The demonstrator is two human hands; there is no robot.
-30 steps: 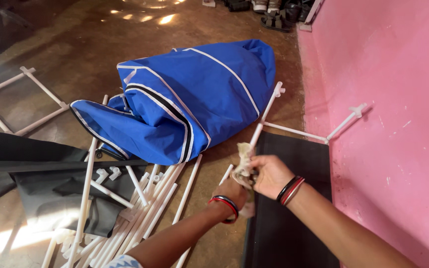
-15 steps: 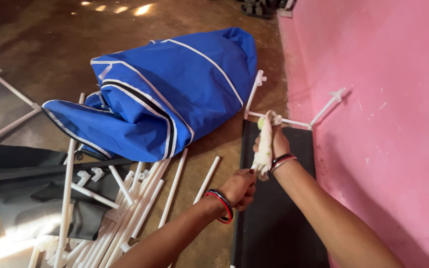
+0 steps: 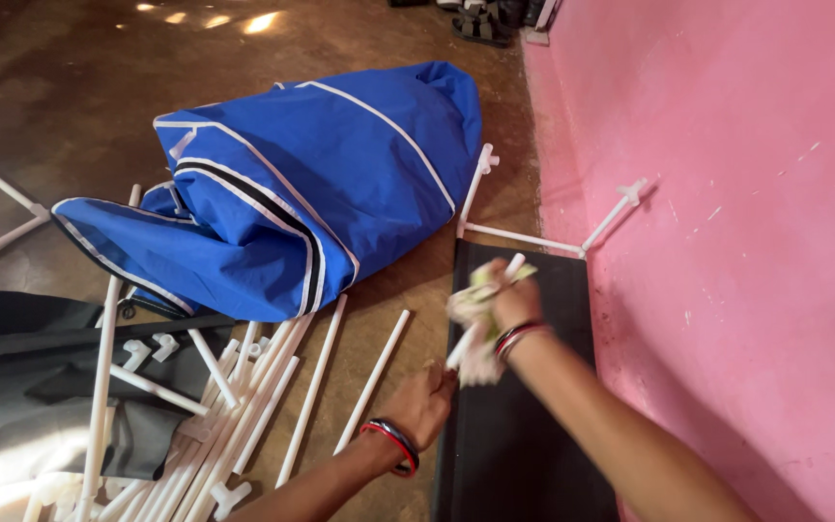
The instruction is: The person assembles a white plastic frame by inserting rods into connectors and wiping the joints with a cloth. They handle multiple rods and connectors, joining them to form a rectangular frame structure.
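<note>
Two hands on one thin white plastic pipe point(image 3: 480, 309) over black fabric panel point(image 3: 524, 425). Left hand point(image 3: 424, 401) clasps lower end at 7 o'clock; right hand point(image 3: 512, 302) wraps pale crumpled cloth point(image 3: 471, 307) round pipe. Blue fabric cover point(image 3: 292, 184) at 10 o'clock.

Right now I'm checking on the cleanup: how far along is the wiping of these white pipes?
Little looks finished; clean pipes cannot be told from unwiped ones. In hand: the left hand grips one white pipe's lower end while the right hand rubs a pale cloth along it. Left: the heap of white pipes on the floor beside the blue fabric cover.
</note>
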